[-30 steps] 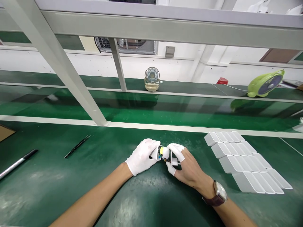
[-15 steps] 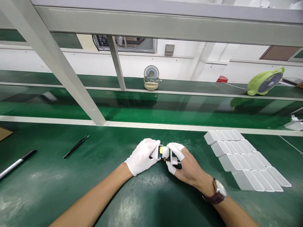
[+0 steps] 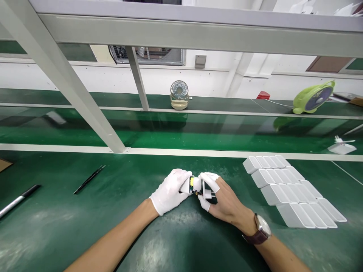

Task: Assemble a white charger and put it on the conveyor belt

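Observation:
My left hand [image 3: 171, 192], in a white glove, is closed around a small white plastic housing [image 3: 185, 186]. From the housing's right side shows a circuit board [image 3: 192, 184] with a yellow-topped component and a white blob beside it. My right hand [image 3: 219, 192] wears white finger covers and pinches a black and white part [image 3: 208, 194] at the board's right end. Both hands are nearly together, low over the green bench. How the board joins the right-hand part is too small to make out.
White open trays [image 3: 296, 192] stand in rows at right. On the left lie black tweezers [image 3: 89, 180] and a black and silver pen-like tool [image 3: 19, 201]. Beyond the white rail, a white piece [image 3: 342, 147] rests on a green belt. A slanted post [image 3: 76, 90] rises at left.
The white piece on the belt has shifted left. My hands keep the same hold on the housing and the black and white part. The whole view has tilted slightly.

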Motion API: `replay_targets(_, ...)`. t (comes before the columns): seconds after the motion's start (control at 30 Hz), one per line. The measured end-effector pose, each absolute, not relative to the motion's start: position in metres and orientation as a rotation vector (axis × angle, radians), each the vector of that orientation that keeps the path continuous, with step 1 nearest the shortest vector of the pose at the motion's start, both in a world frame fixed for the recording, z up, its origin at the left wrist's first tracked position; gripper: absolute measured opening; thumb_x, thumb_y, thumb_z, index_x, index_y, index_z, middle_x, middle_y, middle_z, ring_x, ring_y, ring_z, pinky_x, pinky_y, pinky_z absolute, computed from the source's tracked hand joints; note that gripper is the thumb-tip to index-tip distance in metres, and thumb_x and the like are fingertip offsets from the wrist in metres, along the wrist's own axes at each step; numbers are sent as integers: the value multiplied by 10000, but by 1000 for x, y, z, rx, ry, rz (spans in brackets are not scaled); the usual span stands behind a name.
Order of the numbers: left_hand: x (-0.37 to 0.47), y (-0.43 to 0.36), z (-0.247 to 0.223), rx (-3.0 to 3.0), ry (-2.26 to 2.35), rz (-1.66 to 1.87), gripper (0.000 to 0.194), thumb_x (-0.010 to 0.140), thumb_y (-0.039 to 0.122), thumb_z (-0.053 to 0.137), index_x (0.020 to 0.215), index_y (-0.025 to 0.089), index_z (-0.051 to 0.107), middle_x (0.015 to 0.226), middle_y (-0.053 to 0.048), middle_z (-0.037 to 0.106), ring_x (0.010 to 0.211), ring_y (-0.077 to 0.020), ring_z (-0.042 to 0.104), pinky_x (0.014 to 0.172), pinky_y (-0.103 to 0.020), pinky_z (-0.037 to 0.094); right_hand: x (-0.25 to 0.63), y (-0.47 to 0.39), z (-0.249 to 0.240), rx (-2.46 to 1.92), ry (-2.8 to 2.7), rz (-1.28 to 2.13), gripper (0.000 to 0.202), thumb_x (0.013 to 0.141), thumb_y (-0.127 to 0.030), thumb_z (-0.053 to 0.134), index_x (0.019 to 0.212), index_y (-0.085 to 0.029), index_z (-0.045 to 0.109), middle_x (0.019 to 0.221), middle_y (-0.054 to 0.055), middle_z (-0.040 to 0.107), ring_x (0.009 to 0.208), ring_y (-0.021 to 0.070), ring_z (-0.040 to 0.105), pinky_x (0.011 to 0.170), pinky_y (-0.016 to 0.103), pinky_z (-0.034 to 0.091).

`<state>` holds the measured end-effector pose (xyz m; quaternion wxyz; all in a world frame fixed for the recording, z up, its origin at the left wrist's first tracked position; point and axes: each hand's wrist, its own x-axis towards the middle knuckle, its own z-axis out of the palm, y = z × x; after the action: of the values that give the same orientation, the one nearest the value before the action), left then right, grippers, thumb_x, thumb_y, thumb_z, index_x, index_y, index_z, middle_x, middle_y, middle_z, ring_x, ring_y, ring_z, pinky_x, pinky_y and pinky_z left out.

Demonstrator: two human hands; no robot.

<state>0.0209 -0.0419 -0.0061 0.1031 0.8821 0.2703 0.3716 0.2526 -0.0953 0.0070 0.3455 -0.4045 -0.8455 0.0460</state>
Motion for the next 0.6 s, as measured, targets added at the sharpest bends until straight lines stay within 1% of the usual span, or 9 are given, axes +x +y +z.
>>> replay_targets(0.1,20,-42,-7,2513,833,1073,543,852,216,702,1339,234,462,1201,-118,622,1115,-260,590,936,-473,544,252,-96,7,-1047,-2175,98,722,858,-126,600,1511,-193,297,1265,150,600,1222,311,556,997,525,535)
replay_targets(0.17,20,-41,-7,2485,829,1068,519,854,221,704,1318,237,473,1210,-112,619,1124,-256,583,950,-473,538,252,-96,7,-1043,-2166,90,714,857,-127,603,1505,-188,311,1263,150,600,1224,309,554,1003,521,533)
replay_targets(0.4,19,-42,-5,2482,817,1079,518,846,212,708,1308,236,475,1200,-101,627,1118,-244,583,953,-451,546,254,-96,4,-1042,-2175,100,705,862,-140,620,1498,-185,317,1287,154,587,1248,309,542,1009,519,529)
replay_targets(0.6,18,-41,-5,2509,798,1100,521,847,186,688,1317,240,472,1181,-100,640,1099,-250,602,928,-458,557,252,-95,0,-1030,-2149,108,717,864,-133,631,1500,-216,312,1274,139,592,1239,305,549,1005,529,527)
